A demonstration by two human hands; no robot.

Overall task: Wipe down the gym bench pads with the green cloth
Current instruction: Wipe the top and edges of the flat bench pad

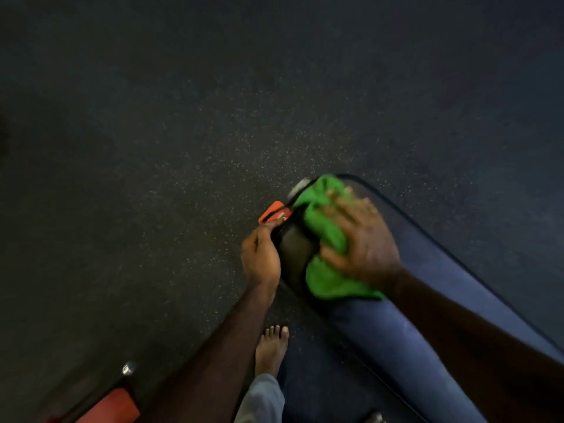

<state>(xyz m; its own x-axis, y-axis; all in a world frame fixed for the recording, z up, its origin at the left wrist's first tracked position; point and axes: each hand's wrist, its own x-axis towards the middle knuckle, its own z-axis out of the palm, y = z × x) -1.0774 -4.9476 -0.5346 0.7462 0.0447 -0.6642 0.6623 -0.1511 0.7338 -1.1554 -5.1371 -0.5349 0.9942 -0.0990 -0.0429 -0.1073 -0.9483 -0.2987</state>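
R hand [363,239] flat on green cloth [325,236], far end of bench pad [396,337]; L hand [261,257] gripping the pad's end piece.

Cloth bunched at far-left corner of the blue pad, draped partly over a black end cap [294,248]; R fingers spread and pressing down on it, thumb tucked vs cloth edge; motion blur on R hand, so exact finger contact unclear. L hand curled round the cap's left edge, just beside an orange tag [272,212]. Chrome bit [297,186] at far tip of pad, prob. frame tube. Bare foot [271,349] on dark speckled floor [183,117] beside pad's left edge, grey trouser leg [262,398] below it; red/black item [113,404] at bottom-left, well apart.
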